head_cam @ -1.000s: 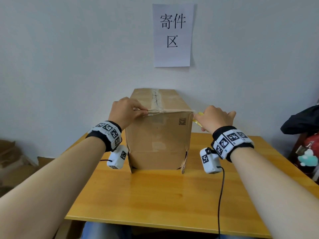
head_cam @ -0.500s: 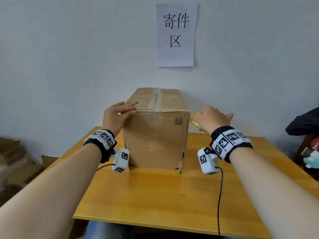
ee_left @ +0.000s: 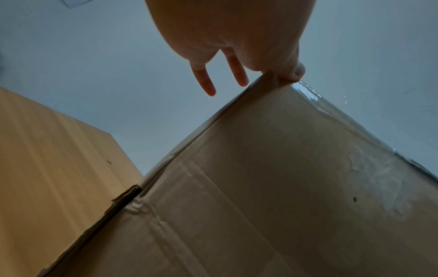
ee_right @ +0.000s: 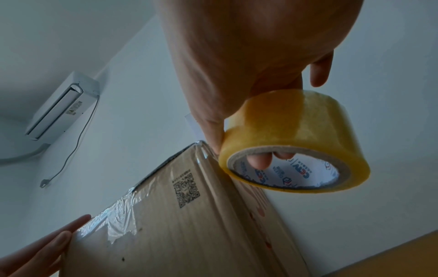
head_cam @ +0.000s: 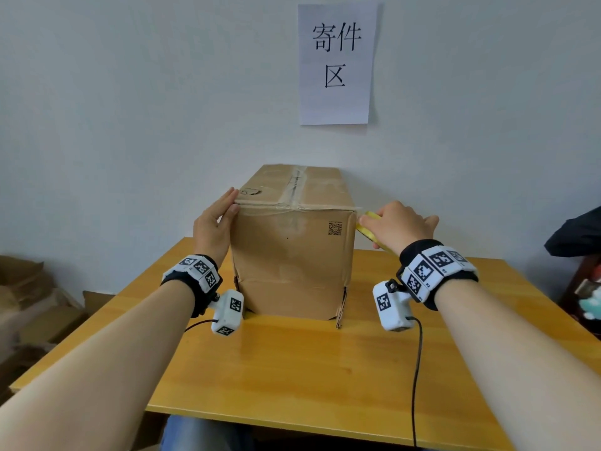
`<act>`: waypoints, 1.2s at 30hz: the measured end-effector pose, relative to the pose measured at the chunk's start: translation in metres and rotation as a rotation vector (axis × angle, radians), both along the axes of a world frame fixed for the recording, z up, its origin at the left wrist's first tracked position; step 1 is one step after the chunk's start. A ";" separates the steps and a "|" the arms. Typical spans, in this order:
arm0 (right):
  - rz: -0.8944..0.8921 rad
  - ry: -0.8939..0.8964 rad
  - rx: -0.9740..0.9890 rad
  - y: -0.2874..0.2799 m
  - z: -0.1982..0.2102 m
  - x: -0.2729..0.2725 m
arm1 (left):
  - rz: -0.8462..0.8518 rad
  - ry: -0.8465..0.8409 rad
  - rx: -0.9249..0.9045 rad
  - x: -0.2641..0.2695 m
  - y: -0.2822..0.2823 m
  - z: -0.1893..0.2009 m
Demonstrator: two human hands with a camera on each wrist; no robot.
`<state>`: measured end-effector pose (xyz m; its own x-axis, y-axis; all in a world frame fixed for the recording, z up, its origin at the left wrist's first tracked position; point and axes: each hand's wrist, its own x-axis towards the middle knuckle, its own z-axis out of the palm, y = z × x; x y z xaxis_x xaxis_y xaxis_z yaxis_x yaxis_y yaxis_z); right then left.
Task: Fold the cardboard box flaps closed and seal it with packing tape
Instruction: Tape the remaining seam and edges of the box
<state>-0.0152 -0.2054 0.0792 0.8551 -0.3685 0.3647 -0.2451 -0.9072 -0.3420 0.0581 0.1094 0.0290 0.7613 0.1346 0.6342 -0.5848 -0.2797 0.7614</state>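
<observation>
A tall brown cardboard box stands on the wooden table with its top flaps folded shut. Clear tape runs along its near top edge, and another strip lies down the top seam. My left hand lies flat with straight fingers against the box's upper left corner, the thumb pressing the tape end there. My right hand grips a yellow roll of packing tape just off the box's upper right corner, fingers through the core. The tape stretches from the roll onto the box.
A paper sign hangs on the wall behind the box. Loose cardboard lies on the floor at the left. Dark and red things sit at the right edge. An air conditioner is mounted high on the wall.
My left hand has let go of the pinched tape end, slid to the box's left corner and flattened against it. The box has shifted a little. The right hand keeps its hold on the roll.
</observation>
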 end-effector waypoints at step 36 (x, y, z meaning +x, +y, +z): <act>0.474 0.335 0.480 -0.011 0.036 -0.014 | -0.071 0.028 0.963 -0.028 -0.169 0.096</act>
